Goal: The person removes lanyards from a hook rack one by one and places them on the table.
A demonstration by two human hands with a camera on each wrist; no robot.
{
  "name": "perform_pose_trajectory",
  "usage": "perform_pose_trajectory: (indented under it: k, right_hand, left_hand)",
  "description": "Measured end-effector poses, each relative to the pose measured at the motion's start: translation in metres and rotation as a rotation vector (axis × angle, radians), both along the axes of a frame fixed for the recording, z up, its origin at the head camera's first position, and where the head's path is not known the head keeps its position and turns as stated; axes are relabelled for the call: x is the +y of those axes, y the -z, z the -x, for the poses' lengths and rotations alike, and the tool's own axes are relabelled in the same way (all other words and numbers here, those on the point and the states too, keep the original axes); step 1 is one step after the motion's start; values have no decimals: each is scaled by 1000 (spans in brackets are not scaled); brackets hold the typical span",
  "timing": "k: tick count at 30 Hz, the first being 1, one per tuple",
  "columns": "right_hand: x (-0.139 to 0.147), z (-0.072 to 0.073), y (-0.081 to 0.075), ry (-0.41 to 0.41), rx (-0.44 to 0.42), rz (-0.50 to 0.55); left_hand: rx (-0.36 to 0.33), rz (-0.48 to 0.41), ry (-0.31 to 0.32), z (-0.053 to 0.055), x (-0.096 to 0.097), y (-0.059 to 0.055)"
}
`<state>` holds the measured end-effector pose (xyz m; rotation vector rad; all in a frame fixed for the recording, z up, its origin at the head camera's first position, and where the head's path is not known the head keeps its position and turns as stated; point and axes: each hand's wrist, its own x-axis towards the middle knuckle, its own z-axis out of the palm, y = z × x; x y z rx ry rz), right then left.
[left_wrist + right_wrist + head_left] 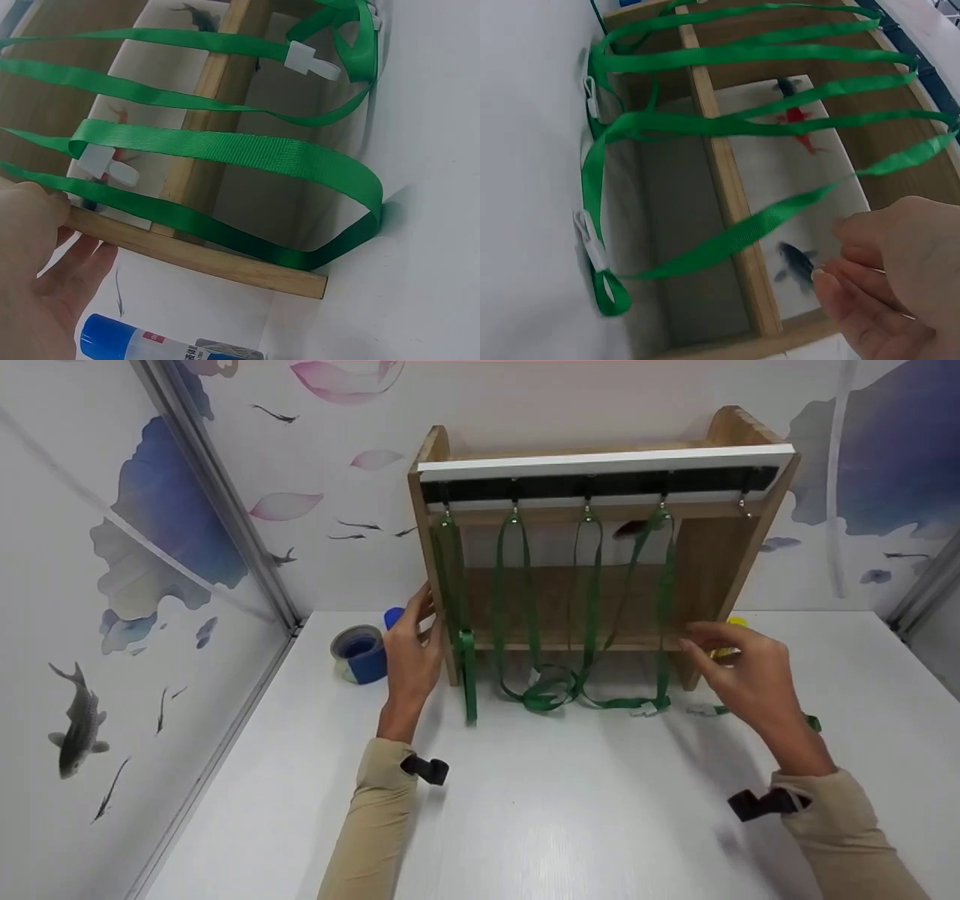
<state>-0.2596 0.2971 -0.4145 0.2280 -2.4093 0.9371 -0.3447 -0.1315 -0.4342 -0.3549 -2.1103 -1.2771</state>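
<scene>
A wooden rack (701, 562) stands against the back wall, with a white and black hook strip (600, 484) across its top front. Green lanyards (531, 585) hang from several hooks, their lower ends lying on the table; the rightmost hook (744, 504) is bare. My left hand (412, 652) grips the rack's left side panel (225, 262), thumb in front and fingers behind. Beside the right side panel, my right hand (750, 675) hovers with loosely bent fingers (847, 292) and nothing visible in them. White clips (306, 60) show on the lanyards.
Left of the rack lies a roll of blue tape (367, 666), with a blue-capped glue bottle (112, 337) near it. Another green strap (813, 723) lies partly hidden behind my right wrist. A yellow object (738, 622) shows behind the right hand.
</scene>
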Motion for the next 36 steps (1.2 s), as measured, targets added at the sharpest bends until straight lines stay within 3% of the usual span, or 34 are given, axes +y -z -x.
perform_pose_trajectory:
  k: [10,15,22,28,36]
  right_hand:
    - [-56,21,-4,56,72,173]
    - [-72,27,-1,61,66,242]
    - [-88,29,2,55,62,220]
    - [-90,30,1,85,153,211]
    - [-82,17,-13,100,379,329]
  left_hand:
    - [9,-2,-2,0,-1,0]
    - [14,6,-1,0,0,1]
    - [7,5,-5,0,0,2]
    - [7,3,-2,1,-1,2]
    - [4,-10,16,0,-1,1]
